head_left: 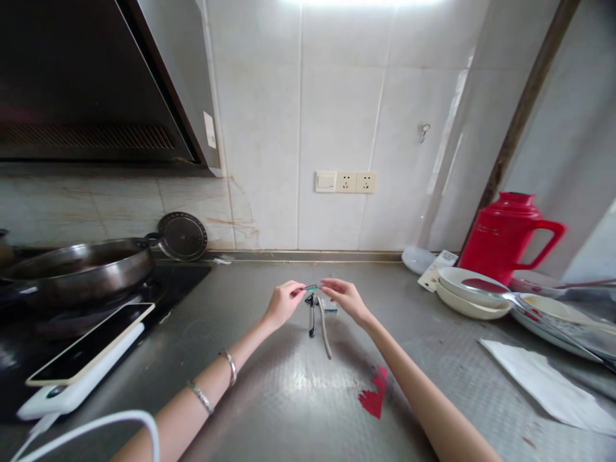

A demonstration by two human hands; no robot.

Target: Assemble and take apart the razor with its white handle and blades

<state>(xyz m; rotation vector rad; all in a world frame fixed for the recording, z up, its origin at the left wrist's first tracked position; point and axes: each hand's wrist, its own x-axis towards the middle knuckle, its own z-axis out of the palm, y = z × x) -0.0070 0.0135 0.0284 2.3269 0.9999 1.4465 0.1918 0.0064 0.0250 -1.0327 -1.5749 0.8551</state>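
Above the steel counter (289,398), my left hand (283,301) and my right hand (345,298) meet over a small green-tipped piece (310,288), each pinching one end of it. Just below the hands lie a dark-handled tool (312,316) and a thin metal handle (325,333), flat on the counter. What the small piece is cannot be made out. Two bracelets sit on my left wrist.
A wok (77,269) stands on the stove at left, with a phone on a white power bank (81,359) in front. A red thermos jug (505,234), stacked bowls (469,292) and white paper (543,385) are at right. A red paper scrap (374,394) lies near.
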